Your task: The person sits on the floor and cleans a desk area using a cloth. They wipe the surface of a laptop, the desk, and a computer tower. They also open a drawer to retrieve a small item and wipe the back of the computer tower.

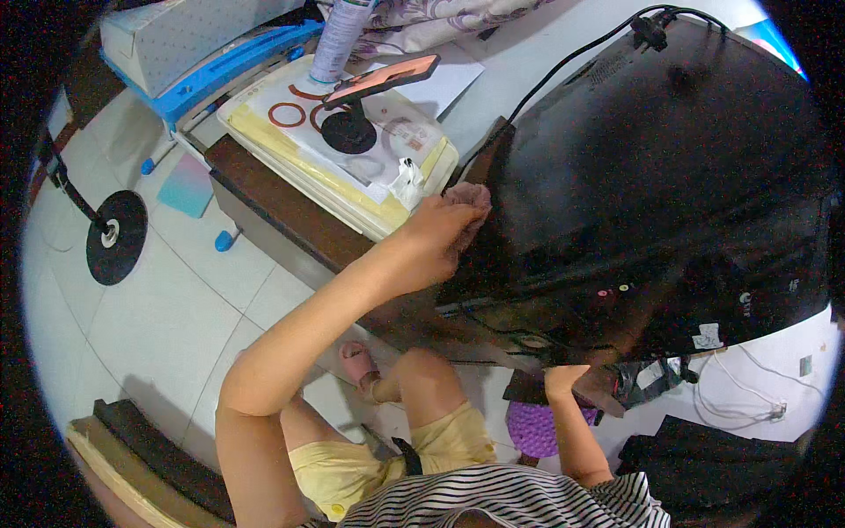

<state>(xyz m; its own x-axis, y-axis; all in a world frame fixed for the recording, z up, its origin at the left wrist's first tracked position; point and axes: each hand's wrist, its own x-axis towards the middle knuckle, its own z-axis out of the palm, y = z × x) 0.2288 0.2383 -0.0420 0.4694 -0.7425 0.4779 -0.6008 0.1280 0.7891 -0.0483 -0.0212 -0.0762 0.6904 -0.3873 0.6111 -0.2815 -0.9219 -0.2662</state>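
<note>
A large black computer case [647, 165] lies on its side on a desk in front of me, with small pink and yellow sockets on its near face. My left hand [432, 241] is at the case's left side. Its fingers are closed around a crumpled brownish-pink cloth [470, 198]. Below the near edge of the case, my right hand [565, 379] reaches upward. The case edge hides its fingers, so I cannot see whether it grips anything. A black cable with a plug [650, 33] runs over the far end of the case.
A phone [383, 80] on a round black stand [348, 132] sits on a cream box lid [231, 115], beside a spray can [340, 39] and crumpled white wrapper [407, 183]. A blue-edged folding table [204, 72] adjoins. A purple stool [531, 429] and white cables [746, 389] are lower right.
</note>
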